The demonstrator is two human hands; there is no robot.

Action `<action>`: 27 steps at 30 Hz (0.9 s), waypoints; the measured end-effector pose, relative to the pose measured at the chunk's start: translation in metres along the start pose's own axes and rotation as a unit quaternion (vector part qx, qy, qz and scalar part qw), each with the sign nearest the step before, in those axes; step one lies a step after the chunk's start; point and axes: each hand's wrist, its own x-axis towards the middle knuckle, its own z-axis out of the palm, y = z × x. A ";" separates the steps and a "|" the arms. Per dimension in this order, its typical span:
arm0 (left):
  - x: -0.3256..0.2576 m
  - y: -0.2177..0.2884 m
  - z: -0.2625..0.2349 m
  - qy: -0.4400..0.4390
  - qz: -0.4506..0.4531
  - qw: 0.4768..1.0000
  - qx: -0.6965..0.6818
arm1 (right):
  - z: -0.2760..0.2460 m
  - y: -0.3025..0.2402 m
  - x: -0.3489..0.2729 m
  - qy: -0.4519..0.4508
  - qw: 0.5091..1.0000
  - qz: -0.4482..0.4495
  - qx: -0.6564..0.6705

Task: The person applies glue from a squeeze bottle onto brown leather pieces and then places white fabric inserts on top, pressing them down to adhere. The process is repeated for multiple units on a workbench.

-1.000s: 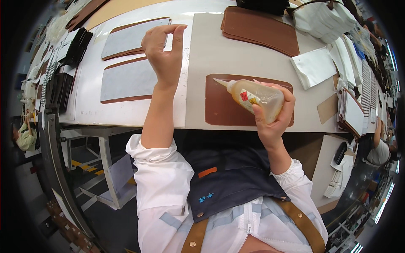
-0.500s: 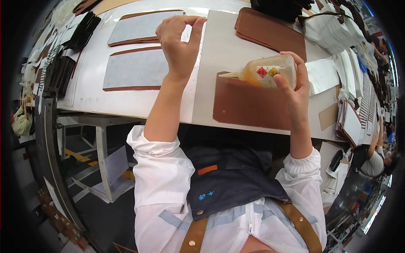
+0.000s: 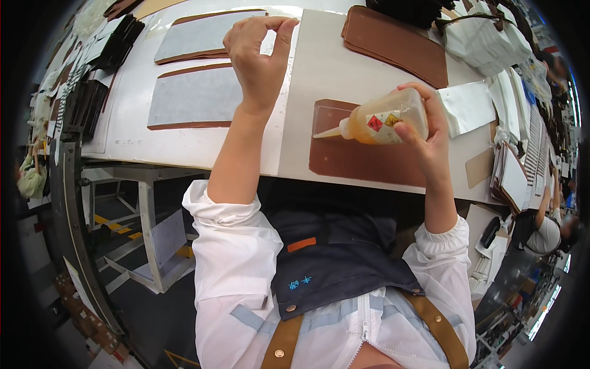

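My right hand [image 3: 430,132] is wrapped round a clear squeeze bottle [image 3: 393,117] of amber, glue-like liquid. Its pale nozzle [image 3: 329,133] tilts down to the left, with the tip at the left edge of a brown leather-like panel [image 3: 362,161]. A thin glossy line shows along the panel's far left corner. My left hand [image 3: 258,52] is raised over the table, left of the panel, thumb and forefinger tips pinched together; whether anything is between them cannot be made out. Beside it lie two pale-faced panels with brown edges [image 3: 193,95].
A stack of brown panels [image 3: 396,46] lies at the far right of the grey board [image 3: 298,123]. White pieces [image 3: 470,104] and a white bundle [image 3: 485,43] lie beyond my right hand. Dark stacks [image 3: 92,111] stand at the table's left end. Another person [image 3: 544,234] is at the far right.
The bottle in my right hand has come nearer and slightly left, its nozzle now tipped down at the panel's left edge. My left hand has barely moved.
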 end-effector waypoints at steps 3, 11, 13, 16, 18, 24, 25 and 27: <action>-0.001 -0.001 0.000 0.005 0.002 1.000 0.000 | -0.001 0.000 -0.010 -0.031 0.999 0.013 0.024; -0.001 0.001 -0.001 -0.009 -0.001 1.000 0.012 | -0.023 0.017 -0.032 -0.051 0.955 0.078 0.282; 0.000 0.004 -0.003 -0.018 -0.006 1.000 0.019 | -0.041 0.014 -0.037 0.095 0.916 0.114 0.373; 0.000 0.006 -0.003 -0.020 -0.036 0.999 -0.003 | -0.101 0.022 -0.045 0.175 0.862 0.063 0.472; 0.001 0.009 -0.005 -0.018 -0.044 0.999 0.010 | -0.135 0.025 -0.055 0.278 0.879 0.036 0.385; -0.003 0.009 -0.003 -0.018 -0.113 0.993 -0.012 | -0.185 0.033 -0.078 0.332 0.936 -0.019 0.119; -0.004 0.006 -0.004 -0.021 -0.090 0.996 0.003 | -0.189 0.035 -0.079 0.327 0.939 -0.019 0.103; -0.005 0.005 -0.003 -0.023 -0.098 0.995 0.003 | -0.192 0.034 -0.078 0.312 0.950 -0.017 0.022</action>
